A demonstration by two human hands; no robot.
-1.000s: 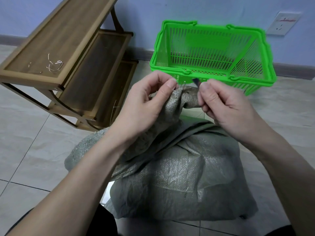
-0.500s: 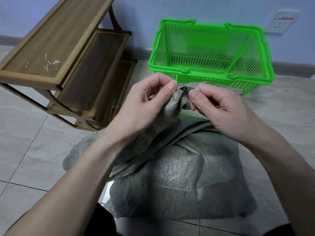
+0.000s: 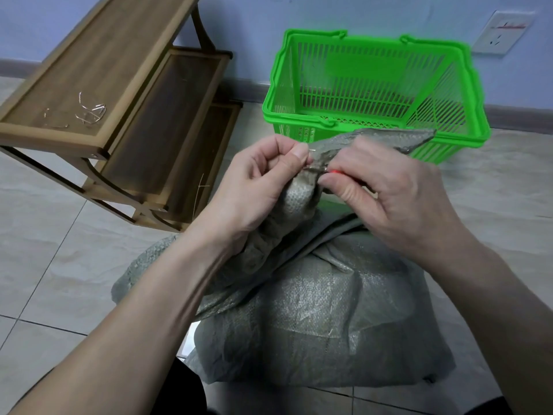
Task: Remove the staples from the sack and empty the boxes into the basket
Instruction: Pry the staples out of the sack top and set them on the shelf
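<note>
A grey-green woven sack sat bulging on the tiled floor in the near middle of the scene, its gathered neck lifted toward the far side. The left hand pinched the bunched neck between thumb and curled fingers, gripping the fabric just left of a small metal staple that showed in the folds. The right hand was closed around a small tool with a red part, its tip touching the fabric at the staple; most of the tool was hidden by the fingers. A flap of the sack's mouth stuck out to the far right past the right hand, overlapping the near rim of a green slatted basket. The basket stood on the floor just beyond the sack, by the wall. At far left stood a stepped wooden shelf, with several loose bent staples lying on its top tier. A wall socket was at far right.
</note>
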